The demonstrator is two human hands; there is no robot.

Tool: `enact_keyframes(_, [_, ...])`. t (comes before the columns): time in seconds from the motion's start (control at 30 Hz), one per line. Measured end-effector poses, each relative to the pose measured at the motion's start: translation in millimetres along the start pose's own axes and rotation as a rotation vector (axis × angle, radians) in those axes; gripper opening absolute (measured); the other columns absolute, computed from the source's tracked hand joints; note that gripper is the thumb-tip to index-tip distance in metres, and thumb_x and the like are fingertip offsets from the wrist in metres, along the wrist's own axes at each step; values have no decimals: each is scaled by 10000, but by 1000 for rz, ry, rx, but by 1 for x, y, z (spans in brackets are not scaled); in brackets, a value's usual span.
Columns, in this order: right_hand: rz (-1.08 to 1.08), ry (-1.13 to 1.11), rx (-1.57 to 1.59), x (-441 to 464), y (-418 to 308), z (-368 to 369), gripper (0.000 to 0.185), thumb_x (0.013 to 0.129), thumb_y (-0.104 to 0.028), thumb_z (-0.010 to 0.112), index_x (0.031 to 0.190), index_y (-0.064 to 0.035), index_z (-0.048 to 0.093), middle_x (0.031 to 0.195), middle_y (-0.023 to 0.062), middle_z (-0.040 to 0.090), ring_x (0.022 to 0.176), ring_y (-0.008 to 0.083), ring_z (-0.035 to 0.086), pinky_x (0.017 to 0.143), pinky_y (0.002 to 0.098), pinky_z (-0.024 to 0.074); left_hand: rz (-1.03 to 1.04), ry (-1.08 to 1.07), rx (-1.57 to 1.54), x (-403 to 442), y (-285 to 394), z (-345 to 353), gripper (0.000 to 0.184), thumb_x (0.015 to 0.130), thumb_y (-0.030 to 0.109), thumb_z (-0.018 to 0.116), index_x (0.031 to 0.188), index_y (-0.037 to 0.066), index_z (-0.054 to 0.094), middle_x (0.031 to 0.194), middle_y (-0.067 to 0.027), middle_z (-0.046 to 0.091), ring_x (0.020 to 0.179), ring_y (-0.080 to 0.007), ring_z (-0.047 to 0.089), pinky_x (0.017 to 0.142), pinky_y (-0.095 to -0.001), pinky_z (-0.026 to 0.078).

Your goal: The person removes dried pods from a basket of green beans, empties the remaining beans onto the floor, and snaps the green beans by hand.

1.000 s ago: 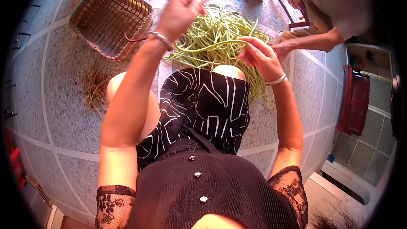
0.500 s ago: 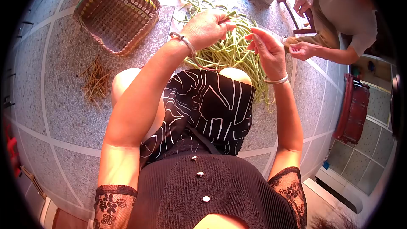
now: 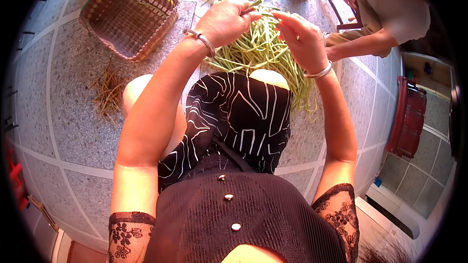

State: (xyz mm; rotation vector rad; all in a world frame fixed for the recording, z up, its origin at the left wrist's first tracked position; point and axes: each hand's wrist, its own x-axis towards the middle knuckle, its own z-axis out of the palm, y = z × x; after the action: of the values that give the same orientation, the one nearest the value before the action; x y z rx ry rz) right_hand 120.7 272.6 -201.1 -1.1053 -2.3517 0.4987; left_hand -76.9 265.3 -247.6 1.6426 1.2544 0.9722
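Note:
Above a heap of long green beans (image 3: 258,51) on the floor, both of my hands are raised close together. My left hand (image 3: 226,22) is closed round short green bean pieces, whose ends stick out past its fingers. Thumb and fingers of my right hand (image 3: 302,39) pinch the end of a bean, just right of my left hand. Much of the heap lies behind my hands and beyond my knees.
A woven basket (image 3: 130,17) stands at the upper left, with brown, dry-looking strands (image 3: 108,92) on the floor below it. Another person (image 3: 385,9) sits at the upper right by a wooden stool (image 3: 336,7). Dark red furniture (image 3: 408,117) stands at the right.
My left hand has come from a blurred, higher reach with a long bean to beside my right hand, and now shows short pieces. The other person's lower hand has moved left, behind my right wrist.

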Motion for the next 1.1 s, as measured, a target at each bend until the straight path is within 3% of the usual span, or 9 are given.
enact_keyframes(0.3, [-77,18,30,11,12,6,176,803,-52,552,970,-67,605,677,92,566,560,212,554,547,306,449,23,52,-1,2,-5,2,290,828,310,567,851,26,617,668,-161,602,642,-292,600,614,-376,457])
enact_keyframes(0.4, [-25,-11,42,10,11,9,211,786,-43,538,978,-80,618,605,97,547,498,184,519,514,296,435,0,19,169,2,1,-1,225,870,232,549,918,27,629,662,-42,615,613,-83,563,590,-264,449])
enact_keyframes(0.5, [43,-6,54,10,11,14,230,765,-42,529,960,-90,641,564,106,529,459,155,486,487,288,419,13,36,204,0,2,-1,290,834,323,556,868,41,618,730,-179,612,706,-335,603,649,-412,467])
enact_keyframes(0.6, [109,38,90,11,11,22,205,757,-51,531,905,-92,667,544,106,517,445,145,476,477,284,411,24,45,296,-1,0,1,226,860,254,550,859,42,629,640,-82,621,594,-160,607,580,-304,464])
enact_keyframes(0.73, [137,124,92,8,29,33,171,777,-48,522,860,-89,666,576,74,567,466,120,494,474,258,409,5,70,371,-5,3,-2,242,857,271,550,851,36,611,634,-103,622,587,-212,617,580,-336,470])
enact_keyframes(0.87, [701,-433,273,-6,39,42,201,820,-69,538,990,-81,644,703,61,628,585,80,570,532,236,465,-22,-53,475,-7,-5,-2,263,862,296,539,886,41,603,775,-163,620,709,-305,608,641,-382,467])
enact_keyframes(0.97, [369,-535,-59,-42,114,85,209,799,-169,598,978,-77,656,835,117,663,699,207,628,676,310,497,-95,75,411,-9,4,-2,257,863,285,536,942,51,608,826,-182,609,759,-341,592,656,-393,459])
enact_keyframes(1.07, [366,-687,-275,-53,133,107,152,806,-121,497,784,-25,613,762,182,610,748,339,600,687,388,483,-169,169,345,-4,3,-6,269,861,279,537,982,49,608,794,-186,612,738,-341,595,639,-384,458])
enact_keyframes(1.1, [330,-557,-306,-64,148,121,141,806,-110,482,786,-20,589,771,188,601,766,354,591,691,416,473,-177,177,368,-5,5,-8,270,861,277,538,983,48,608,785,-188,611,730,-339,597,636,-381,458])
